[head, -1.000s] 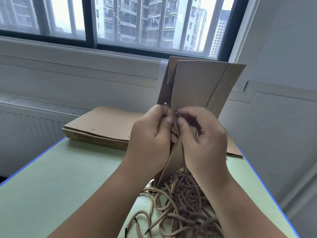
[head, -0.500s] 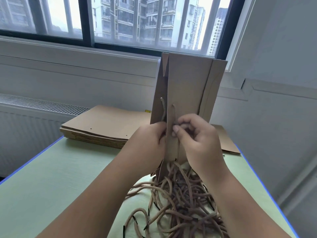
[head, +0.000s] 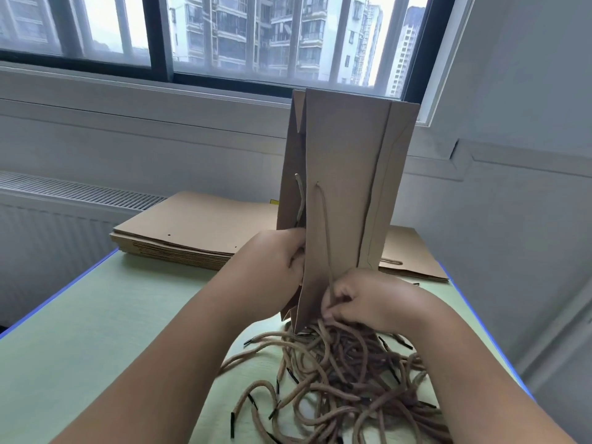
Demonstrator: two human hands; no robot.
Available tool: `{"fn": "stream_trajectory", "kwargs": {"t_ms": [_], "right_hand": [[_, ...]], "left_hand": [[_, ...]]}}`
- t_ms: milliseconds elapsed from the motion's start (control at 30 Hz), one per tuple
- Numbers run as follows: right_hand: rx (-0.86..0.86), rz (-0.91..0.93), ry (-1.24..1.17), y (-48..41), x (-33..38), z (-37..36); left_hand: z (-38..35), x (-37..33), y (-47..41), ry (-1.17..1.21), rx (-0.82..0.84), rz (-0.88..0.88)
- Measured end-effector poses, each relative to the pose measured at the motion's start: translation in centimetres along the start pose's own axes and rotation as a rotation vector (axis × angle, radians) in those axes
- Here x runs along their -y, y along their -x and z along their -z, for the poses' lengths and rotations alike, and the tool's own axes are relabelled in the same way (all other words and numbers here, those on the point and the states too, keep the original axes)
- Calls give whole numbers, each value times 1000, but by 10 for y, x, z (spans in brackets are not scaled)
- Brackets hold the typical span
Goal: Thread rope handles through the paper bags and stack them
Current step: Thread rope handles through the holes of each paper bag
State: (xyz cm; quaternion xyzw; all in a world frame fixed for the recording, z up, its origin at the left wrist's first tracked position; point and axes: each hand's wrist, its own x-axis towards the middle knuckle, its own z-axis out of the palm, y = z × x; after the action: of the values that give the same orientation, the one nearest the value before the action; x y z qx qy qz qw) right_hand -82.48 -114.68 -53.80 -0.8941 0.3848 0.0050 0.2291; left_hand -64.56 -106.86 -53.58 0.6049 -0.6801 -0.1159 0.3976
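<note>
The left hand [head: 275, 261] grips the edge of the upright paper bag [head: 346, 174], behind the rope pile [head: 336, 373] at the near edge of the surface [head: 96, 315]. The right hand [head: 362, 299] pinches the threaded rope [head: 326, 225].

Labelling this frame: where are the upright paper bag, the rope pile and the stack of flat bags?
upright paper bag [head: 346, 174], head view, middle of front panel.
rope pile [head: 342, 360], head view, centre of the tangle.
stack of flat bags [head: 198, 222], head view, top bag's face.
</note>
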Motion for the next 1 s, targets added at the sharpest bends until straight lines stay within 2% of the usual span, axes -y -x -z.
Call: {"fn": "stream_trajectory", "kwargs": {"t_ms": [67, 267, 567, 833, 1000], "right_hand": [[10, -11, 3, 1, 0, 1], [-117, 28, -156, 4, 1, 6], [-222, 184, -617, 10, 8, 4], [-405, 182, -396, 13, 16, 0], [-472, 206, -397, 14, 13, -1]], "left_hand": [[-1, 0, 1, -18, 16, 15], [-1, 1, 2, 0, 53, 15], [1, 5, 1, 64, 89, 41], [1, 8, 1, 102, 138, 45], [1, 8, 1, 119, 150, 49]]}}
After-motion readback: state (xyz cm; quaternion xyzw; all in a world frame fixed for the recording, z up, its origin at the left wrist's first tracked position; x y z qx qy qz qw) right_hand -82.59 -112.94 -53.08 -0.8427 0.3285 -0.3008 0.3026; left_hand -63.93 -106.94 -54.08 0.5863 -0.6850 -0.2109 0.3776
